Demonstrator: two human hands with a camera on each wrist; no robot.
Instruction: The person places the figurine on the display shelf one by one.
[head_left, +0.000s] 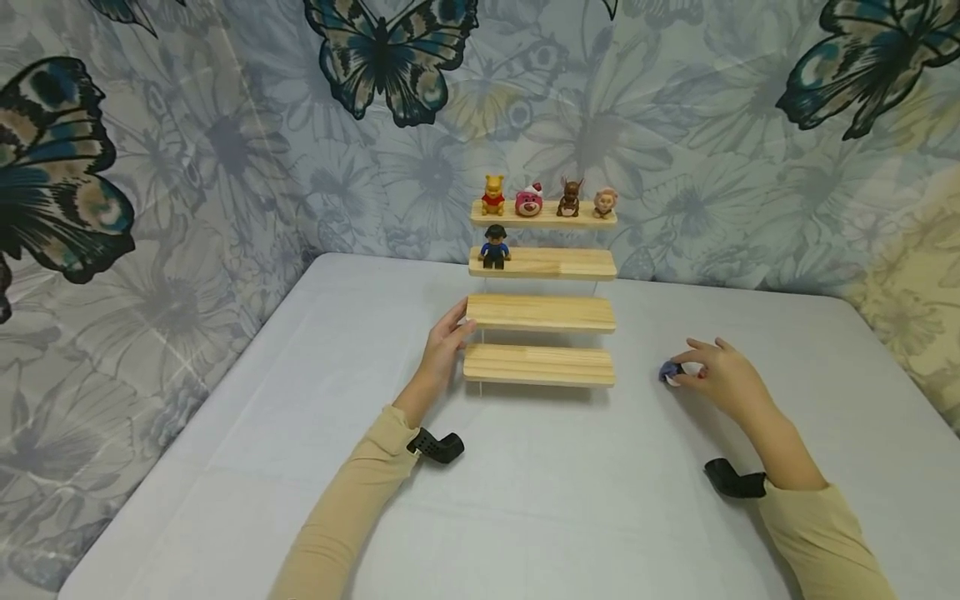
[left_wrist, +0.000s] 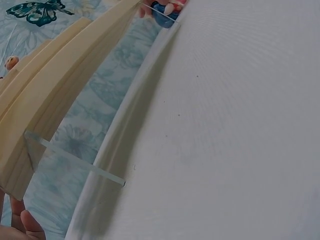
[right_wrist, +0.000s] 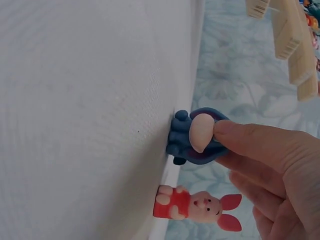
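My left hand (head_left: 441,346) grips the left end of a tiered wooden display shelf (head_left: 540,313), at the second board from the bottom. In the left wrist view, its fingertips (left_wrist: 17,212) show at the board's end. To the right of the shelf, my right hand (head_left: 726,379) pinches a small blue donkey figurine (right_wrist: 202,132) between thumb and fingers. The donkey's feet are right at the white tabletop. Beside it a pink piglet figurine (right_wrist: 202,206) in red stands upright on the table, mostly hidden by the hand in the head view.
Yellow bear (head_left: 492,196), pink bear (head_left: 528,201), brown (head_left: 569,198) and pale pink (head_left: 604,202) figurines line the top board. A dark-haired figure in blue (head_left: 494,247) stands at the left of the board below. Clear supports (left_wrist: 75,157) hold the boards up. Butterfly-patterned cloth (head_left: 697,167) hangs behind.
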